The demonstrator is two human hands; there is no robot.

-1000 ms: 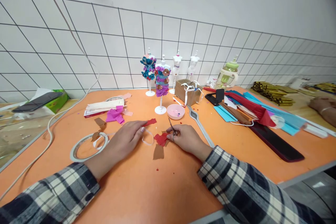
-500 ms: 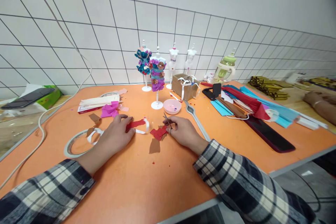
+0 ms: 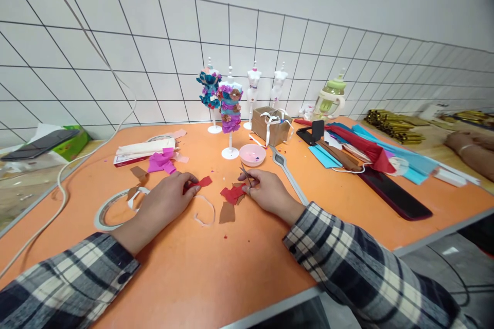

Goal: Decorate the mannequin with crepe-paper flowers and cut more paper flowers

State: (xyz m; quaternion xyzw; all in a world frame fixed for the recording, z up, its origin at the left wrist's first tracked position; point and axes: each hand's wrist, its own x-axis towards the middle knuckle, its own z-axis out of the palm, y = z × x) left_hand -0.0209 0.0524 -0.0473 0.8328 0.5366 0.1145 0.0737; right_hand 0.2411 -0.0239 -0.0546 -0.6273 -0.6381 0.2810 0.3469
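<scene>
My left hand [image 3: 166,199] rests on the orange table [image 3: 200,272] with its fingers closed on a small red paper piece [image 3: 203,181]. A curl of white ribbon [image 3: 205,211] lies loose just right of it. My right hand [image 3: 266,190] is closed around small scissors [image 3: 245,174], whose tips point up and away. Red paper scraps [image 3: 232,194] lie at that hand's fingertips, with a brown paper scrap [image 3: 227,212] below them.
Decorated mini mannequins [image 3: 230,108] and bare white ones stand at the back beside a pink bowl [image 3: 252,154] and a brown box [image 3: 272,126]. Tape ring [image 3: 111,209] and magenta paper [image 3: 161,162] lie left. Coloured paper sheets [image 3: 370,157] lie right; another person's arm [image 3: 473,150] rests far right.
My left hand drew the red piece back toward me and left, and the white ribbon dropped free onto the table. The right hand stayed almost still with the scissors.
</scene>
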